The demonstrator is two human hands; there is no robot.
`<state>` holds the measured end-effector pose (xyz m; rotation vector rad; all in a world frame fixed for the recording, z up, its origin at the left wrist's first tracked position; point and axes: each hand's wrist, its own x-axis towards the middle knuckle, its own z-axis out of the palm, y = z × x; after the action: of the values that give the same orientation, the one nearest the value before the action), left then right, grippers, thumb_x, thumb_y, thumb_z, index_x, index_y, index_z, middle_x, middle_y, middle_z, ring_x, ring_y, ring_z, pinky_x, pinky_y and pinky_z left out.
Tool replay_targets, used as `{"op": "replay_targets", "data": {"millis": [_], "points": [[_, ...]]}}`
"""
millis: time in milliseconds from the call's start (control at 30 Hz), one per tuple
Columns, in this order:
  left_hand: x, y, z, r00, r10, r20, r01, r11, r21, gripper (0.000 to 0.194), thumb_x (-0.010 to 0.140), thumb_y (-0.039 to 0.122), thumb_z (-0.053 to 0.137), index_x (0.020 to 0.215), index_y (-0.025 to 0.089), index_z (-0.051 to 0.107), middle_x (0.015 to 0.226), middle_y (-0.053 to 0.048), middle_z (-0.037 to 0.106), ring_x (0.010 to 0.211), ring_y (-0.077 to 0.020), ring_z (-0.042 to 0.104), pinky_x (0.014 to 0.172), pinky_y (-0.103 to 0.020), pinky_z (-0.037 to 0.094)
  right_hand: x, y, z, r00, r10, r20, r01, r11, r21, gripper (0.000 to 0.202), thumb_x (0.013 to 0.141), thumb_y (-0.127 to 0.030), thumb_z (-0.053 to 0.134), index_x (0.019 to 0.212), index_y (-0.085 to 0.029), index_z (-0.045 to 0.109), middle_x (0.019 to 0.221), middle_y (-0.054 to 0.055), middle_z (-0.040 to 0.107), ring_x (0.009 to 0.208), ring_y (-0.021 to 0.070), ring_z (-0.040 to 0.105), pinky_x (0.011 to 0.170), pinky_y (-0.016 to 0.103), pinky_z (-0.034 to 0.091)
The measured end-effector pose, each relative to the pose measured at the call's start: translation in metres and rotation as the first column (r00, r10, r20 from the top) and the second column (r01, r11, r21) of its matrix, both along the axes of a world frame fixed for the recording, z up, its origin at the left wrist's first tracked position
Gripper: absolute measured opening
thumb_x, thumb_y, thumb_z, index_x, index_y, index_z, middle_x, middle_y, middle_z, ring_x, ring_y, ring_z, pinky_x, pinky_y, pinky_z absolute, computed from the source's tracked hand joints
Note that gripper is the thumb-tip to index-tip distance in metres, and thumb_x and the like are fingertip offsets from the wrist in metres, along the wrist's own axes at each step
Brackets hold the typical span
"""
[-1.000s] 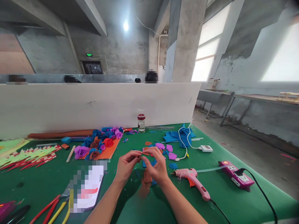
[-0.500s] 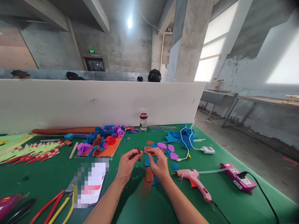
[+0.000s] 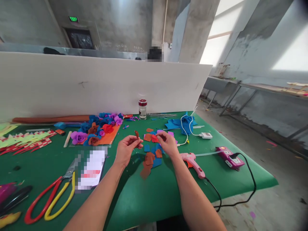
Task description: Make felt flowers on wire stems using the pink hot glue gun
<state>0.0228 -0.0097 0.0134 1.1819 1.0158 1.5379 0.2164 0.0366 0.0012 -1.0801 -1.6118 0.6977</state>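
My left hand [image 3: 126, 149] pinches a small rolled brown piece [image 3: 137, 134] that stands up from its fingertips. To the right, over the loose cut pieces, my right hand [image 3: 167, 142] has its fingers pressed together beside a red piece [image 3: 154, 138]; whether they grip it is hard to tell. Brown pieces [image 3: 149, 158] and blue pieces [image 3: 157, 163] lie below and between the hands. A pink glue gun [image 3: 195, 164] rests right of my right hand. Purple, blue, red and brown flowers [image 3: 108, 128] are heaped at the back left.
Scissors [image 3: 53, 199] and a phone [image 3: 92, 168] lie at the left. Behind the green table [image 3: 144, 205] runs a white panel [image 3: 108, 83], with a jar [image 3: 142, 109] before it. White cable [image 3: 183, 131] and a purple power strip [image 3: 229, 158] with black cord are at the right.
The view has tilted down. My hands have moved apart; my right hand is now further right, over the cut pieces. The brown roll stays in my left hand.
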Motion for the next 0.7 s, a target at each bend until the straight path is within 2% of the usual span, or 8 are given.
{"op": "replay_targets", "data": {"millis": [167, 300, 367, 433, 500, 600, 700], "points": [[-0.005, 0.003, 0.0, 0.997, 0.047, -0.055, -0.044, 0.998, 0.043, 0.019, 0.07, 0.032, 0.075, 0.077, 0.016, 0.068, 0.072, -0.002, 0.069, 0.055, -0.009, 0.054, 0.052, -0.021, 0.041, -0.002, -0.009, 0.003, 0.961, 0.052, 0.271, -0.059, 0.998, 0.018, 0.016, 0.082, -0.027, 0.057, 0.073, -0.019, 0.069, 0.071, 0.002, 0.068, 0.064, 0.015, 0.058, 0.06, 0.025, 0.04], [-0.007, 0.004, 0.004, 0.993, 0.104, -0.058, -0.099, 0.991, 0.085, 0.021, 0.069, 0.034, 0.075, 0.078, 0.017, 0.066, 0.073, -0.001, 0.067, 0.067, -0.0116, 0.058, 0.067, -0.024, 0.046, -0.009, -0.021, 0.008, 0.904, 0.191, 0.383, -0.193, 0.981, -0.033, 0.016, 0.082, -0.022, 0.059, 0.07, -0.02, 0.069, 0.066, 0.0, 0.067, 0.06, 0.0137, 0.057, 0.057, 0.023, 0.037], [-0.007, 0.001, 0.008, 0.997, 0.065, -0.03, -0.061, 0.993, 0.104, 0.023, 0.07, 0.035, 0.073, 0.08, 0.018, 0.063, 0.072, 0.0, 0.065, 0.069, -0.0132, 0.06, 0.072, -0.027, 0.048, -0.011, -0.029, 0.016, 0.893, 0.186, 0.41, -0.198, 0.98, -0.015, 0.017, 0.083, -0.023, 0.059, 0.07, -0.021, 0.069, 0.066, 0.0, 0.067, 0.059, 0.0134, 0.057, 0.055, 0.023, 0.036], [-0.006, -0.002, 0.013, 0.999, -0.016, -0.039, 0.019, 0.995, 0.097, 0.023, 0.074, 0.038, 0.07, 0.083, 0.019, 0.06, 0.071, 0.002, 0.062, 0.061, -0.0114, 0.057, 0.066, -0.027, 0.048, -0.01, -0.039, 0.027, 0.891, 0.138, 0.434, -0.17, 0.985, 0.036, 0.02, 0.085, -0.025, 0.057, 0.07, -0.02, 0.068, 0.065, 0.0, 0.066, 0.058, 0.0129, 0.055, 0.055, 0.023, 0.035], [-0.006, -0.005, 0.016, 0.989, -0.091, -0.116, 0.099, 0.993, 0.06, 0.022, 0.077, 0.039, 0.067, 0.088, 0.021, 0.06, 0.07, 0.003, 0.06, 0.054, -0.009, 0.052, 0.057, -0.023, 0.044, -0.003, -0.049, 0.037, 0.882, 0.108, 0.458, -0.154, 0.986, 0.063, 0.025, 0.088, -0.027, 0.054, 0.068, -0.02, 0.067, 0.063, 0.0, 0.064, 0.057, 0.0127, 0.053, 0.054, 0.023, 0.034], [-0.006, -0.004, 0.013, 0.909, -0.177, -0.377, 0.174, 0.984, -0.042, 0.02, 0.071, 0.035, 0.071, 0.083, 0.019, 0.065, 0.07, 0.001, 0.063, 0.059, -0.0105, 0.054, 0.058, -0.023, 0.042, 0.023, -0.063, 0.042, 0.88, 0.054, 0.471, -0.109, 0.99, 0.091, 0.024, 0.089, -0.027, 0.052, 0.072, -0.021, 0.068, 0.069, 0.001, 0.067, 0.064, 0.0141, 0.057, 0.06, 0.024, 0.036], [-0.004, 0.001, 0.003, 0.715, -0.185, -0.674, 0.132, 0.983, -0.13, 0.011, 0.065, 0.028, 0.071, 0.068, 0.018, 0.07, 0.065, -0.002, 0.067, 0.062, -0.0158, 0.059, 0.059, -0.026, 0.042, 0.063, -0.075, 0.034, 0.881, -0.076, 0.467, 0.031, 0.994, 0.103, 0.024, 0.09, -0.033, 0.05, 0.081, -0.021, 0.07, 0.078, 0.003, 0.069, 0.07, 0.0163, 0.059, 0.063, 0.025, 0.039]]}}
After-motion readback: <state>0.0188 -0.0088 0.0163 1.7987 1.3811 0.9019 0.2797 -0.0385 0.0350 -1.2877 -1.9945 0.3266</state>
